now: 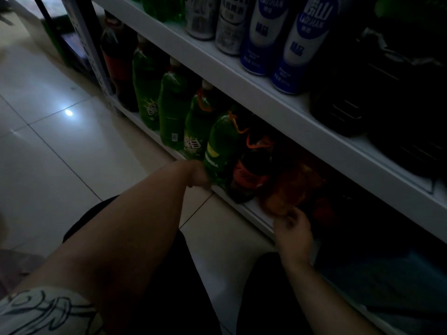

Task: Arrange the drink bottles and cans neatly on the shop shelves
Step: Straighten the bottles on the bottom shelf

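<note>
Patterned sleeve (36,310) up close; left hand (198,174) against the green soda bottle (222,146) on the bottom shelf (252,209), fingers hidden, can't tell; right hand (292,232) curls at the orange bottle (290,189), grip unclear

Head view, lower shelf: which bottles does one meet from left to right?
Dark red-labelled bottle → green bottle → second green bottle → green bottle with orange handle → green Mirinda bottle → dark bottle with orange-red label → orange bottle.
</note>
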Demonstrator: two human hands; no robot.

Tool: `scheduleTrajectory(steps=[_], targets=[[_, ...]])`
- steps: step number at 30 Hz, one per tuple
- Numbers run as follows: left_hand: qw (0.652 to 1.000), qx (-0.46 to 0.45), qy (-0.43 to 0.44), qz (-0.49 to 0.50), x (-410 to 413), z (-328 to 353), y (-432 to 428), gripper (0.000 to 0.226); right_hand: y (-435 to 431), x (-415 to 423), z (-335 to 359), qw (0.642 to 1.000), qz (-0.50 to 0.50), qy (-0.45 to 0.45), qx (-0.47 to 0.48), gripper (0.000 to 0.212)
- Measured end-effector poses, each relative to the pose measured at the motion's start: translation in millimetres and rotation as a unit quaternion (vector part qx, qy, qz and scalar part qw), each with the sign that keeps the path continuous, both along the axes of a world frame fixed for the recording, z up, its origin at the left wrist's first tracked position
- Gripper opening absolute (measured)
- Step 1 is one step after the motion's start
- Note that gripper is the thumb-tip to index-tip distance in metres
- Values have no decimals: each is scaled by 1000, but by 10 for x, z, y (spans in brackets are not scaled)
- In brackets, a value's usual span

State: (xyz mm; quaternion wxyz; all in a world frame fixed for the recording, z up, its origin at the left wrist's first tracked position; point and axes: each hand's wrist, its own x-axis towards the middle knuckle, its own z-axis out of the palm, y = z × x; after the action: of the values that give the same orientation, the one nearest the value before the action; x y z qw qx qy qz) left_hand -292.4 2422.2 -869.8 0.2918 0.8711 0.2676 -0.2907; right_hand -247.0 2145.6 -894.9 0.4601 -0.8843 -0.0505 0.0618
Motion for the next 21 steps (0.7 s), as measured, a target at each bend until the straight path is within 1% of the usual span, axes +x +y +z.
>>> scheduleTrajectory(steps=[2, 3, 5, 6, 8, 10, 11, 13, 15, 17, 18, 19, 21], targets=[[999, -21, 43, -9, 22, -54, -54, 58, -139, 165, 99, 998, -62, 9, 10, 47], [998, -30, 53, -19, 41, -67, -86, 59, -165, 244, 200, 996, -89, -10, 16, 46], [996, -45, 62, -42, 85, -73, -158, 54, -176, 335, 423, 990, -125, -63, 21, 35], [995, -50, 62, -52, 103, -67, -199, 53, -174, 354, 516, 988, -126, -83, 26, 30], [995, -55, 42, -66, 133, -68, -279, 58, -152, 387, 674, 988, -102, -109, 38, 22], [995, -63, 6, -77, 165, -86, -360, 58, -83, 491, 778, 994, -64, -80, 49, 19], [994, -80, -20, -69, 188, -115, -401, 56, -34, 582, 804, 997, -42, -44, 37, 23], [990, -118, -70, -24, 216, -137, -521, 53, 79, 800, 828, 998, 16, 59, 5, 41], [986, -124, -112, 9, 242, -170, -644, 54, 168, 992, 803, 982, 83, 167, 15, 52], [982, -110, -154, 24, 266, -219, -765, 54, 203, 1086, 754, 968, 120, 220, 19, 53], [980, -97, -167, 41, 280, -231, -816, 53, 205, 1107, 728, 966, 129, 223, 13, 53], [982, -75, -164, 55, 290, -243, -854, 51, 209, 1115, 712, 970, 136, 201, -4, 53], [987, -36, -143, 59, 313, -273, -907, 45, 231, 1093, 720, 983, 137, 118, -33, 56]])
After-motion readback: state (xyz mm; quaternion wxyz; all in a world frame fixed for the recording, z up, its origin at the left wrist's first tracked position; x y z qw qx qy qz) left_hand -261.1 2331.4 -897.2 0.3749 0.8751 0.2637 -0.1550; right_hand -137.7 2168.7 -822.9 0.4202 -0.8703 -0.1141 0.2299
